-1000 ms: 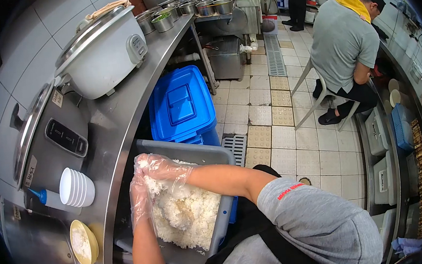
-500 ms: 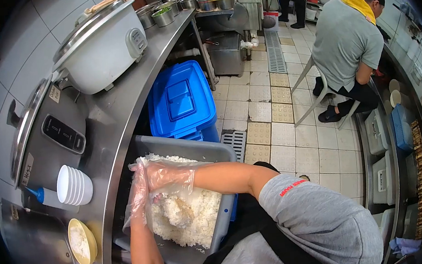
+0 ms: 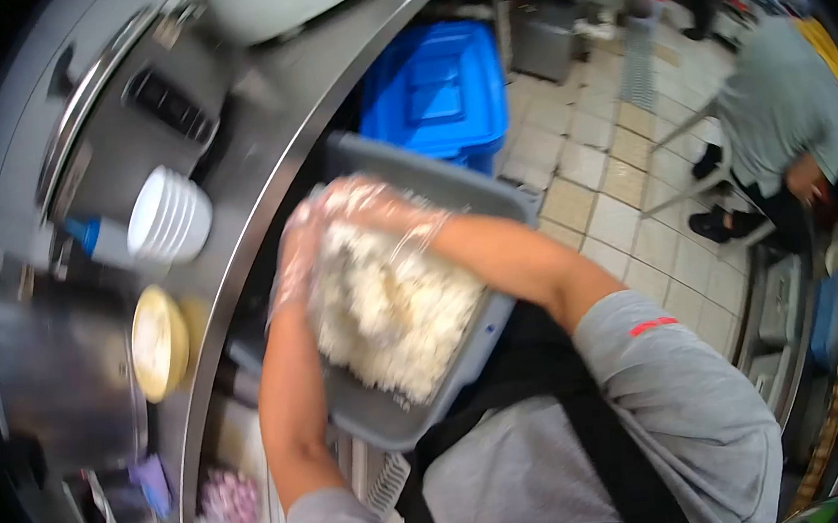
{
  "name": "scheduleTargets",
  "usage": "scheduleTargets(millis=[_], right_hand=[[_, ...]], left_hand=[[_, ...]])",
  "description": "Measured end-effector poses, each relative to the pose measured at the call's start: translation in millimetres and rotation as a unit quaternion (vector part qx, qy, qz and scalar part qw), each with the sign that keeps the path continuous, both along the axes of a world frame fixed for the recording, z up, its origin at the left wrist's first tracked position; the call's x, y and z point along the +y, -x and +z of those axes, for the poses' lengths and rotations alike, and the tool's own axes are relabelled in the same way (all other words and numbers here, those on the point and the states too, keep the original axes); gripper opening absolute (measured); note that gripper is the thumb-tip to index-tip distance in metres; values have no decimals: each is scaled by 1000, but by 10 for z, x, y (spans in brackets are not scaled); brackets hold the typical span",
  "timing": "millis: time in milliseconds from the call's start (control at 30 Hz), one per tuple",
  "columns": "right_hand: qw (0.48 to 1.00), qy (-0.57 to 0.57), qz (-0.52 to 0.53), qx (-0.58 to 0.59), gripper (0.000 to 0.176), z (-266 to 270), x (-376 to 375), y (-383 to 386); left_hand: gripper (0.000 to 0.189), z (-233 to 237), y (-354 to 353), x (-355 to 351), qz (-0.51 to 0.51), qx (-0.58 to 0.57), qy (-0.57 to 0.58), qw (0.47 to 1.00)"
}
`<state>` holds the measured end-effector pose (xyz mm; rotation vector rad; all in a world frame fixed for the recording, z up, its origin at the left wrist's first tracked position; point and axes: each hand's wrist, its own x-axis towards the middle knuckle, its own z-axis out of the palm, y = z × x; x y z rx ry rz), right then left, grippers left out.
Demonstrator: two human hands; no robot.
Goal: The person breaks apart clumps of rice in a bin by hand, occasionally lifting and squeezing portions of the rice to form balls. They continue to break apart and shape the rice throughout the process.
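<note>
A grey plastic tub [image 3: 393,423] below the counter's edge holds a heap of white rice [image 3: 425,331]. Both hands wear clear plastic gloves and meet at the far left part of the tub, over the rice. My left hand [image 3: 300,247] is on the tub's left side, its fingers smeared by motion and glove glare. My right hand [image 3: 364,204] reaches across from the right, its fingers bent down at the rice's far edge. Whether either holds rice cannot be made out.
On the steel counter [image 3: 278,134] stand stacked white bowls [image 3: 168,216], a yellow bowl [image 3: 159,344] and a blue-capped bottle [image 3: 103,237]. A blue lidded bin [image 3: 434,91] is beyond the tub. Another person [image 3: 785,110] sits at the right.
The view has turned and shifted, so the tub and the seated person appear further right. My hands have stayed close together at the tub's far left part.
</note>
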<state>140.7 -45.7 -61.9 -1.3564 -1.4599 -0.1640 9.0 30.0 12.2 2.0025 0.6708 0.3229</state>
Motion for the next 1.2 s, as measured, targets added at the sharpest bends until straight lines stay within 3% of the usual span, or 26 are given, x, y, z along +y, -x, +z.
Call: scheduleTargets(millis=[33, 100, 133, 167, 233, 267, 367, 400, 500, 533, 600, 633, 667, 767, 800, 900, 933, 1033, 1100, 1167, 1200], right_hand=[[986, 79, 48, 140, 16, 14, -2, -25], [981, 150, -67, 103, 18, -68, 19, -58], [938, 180, -35, 294, 21, -2, -46, -51], [857, 208, -7, 472, 24, 120, -117, -45], [792, 125, 65, 595, 33, 213, -194, 27], [721, 140, 81, 673, 53, 240, -123, 15], [711, 145, 175, 666, 76, 158, -100, 57], [729, 160, 226, 626, 90, 364, -226, 165], [879, 223, 202, 370, 100, 485, -308, 282], [945, 247, 143, 160, 109, 425, -221, 197], [917, 361, 108, 129, 101, 558, -300, 215], [938, 318, 91, 105, 95, 394, -239, 198], [956, 274, 70, 80, 89, 233, -179, 183], [965, 253, 22, 61, 82, 533, -300, 292], [974, 201, 36, 101, 60, 526, -327, 286], [954, 250, 17, 165, 47, 603, -295, 256], [961, 207, 15, 183, 38, 612, -314, 274], [950, 209, 53, 228, 36, 639, -352, 224], [953, 211, 17, 214, 33, 631, -329, 196], [956, 213, -20, 202, 31, 592, -298, 157], [952, 194, 13, 237, 31, 549, -284, 124]], left_hand=[[53, -85, -12, 124, -3, 20, 13, 1000], [54, -51, -12, 11, 43, 23, -16, 999], [62, -75, -34, 7, 39, 30, 36, 998], [70, -101, -47, -9, 32, 35, 87, 995], [79, -166, -102, -128, 58, -20, 261, 963], [84, -190, -127, -168, 67, -50, 344, 935], [92, -166, -130, -205, 22, -98, 392, 914], [94, -104, -97, -201, 60, -76, 340, 935], [96, 94, -37, -194, 156, -16, 327, 932], [96, 73, -22, -119, 116, -54, 324, 937], [93, 99, -38, -148, 113, 8, 276, 954], [92, 109, -54, -174, 112, 40, 251, 961], [91, -161, -133, -100, 83, -42, 216, 972], [83, -166, -214, -58, 74, 5, 137, 988], [82, -167, -204, -52, 70, -4, 183, 981], [78, -155, -188, -88, 120, -19, 241, 963], [76, -133, -170, -101, 120, -13, 233, 965], [72, -116, -131, -90, 124, 4, 185, 975], [69, -104, -114, -58, 131, 18, 116, 984], [67, -21, -84, -119, 151, 27, 132, 979], [66, 32, -79, -155, 161, 31, 141, 976]])
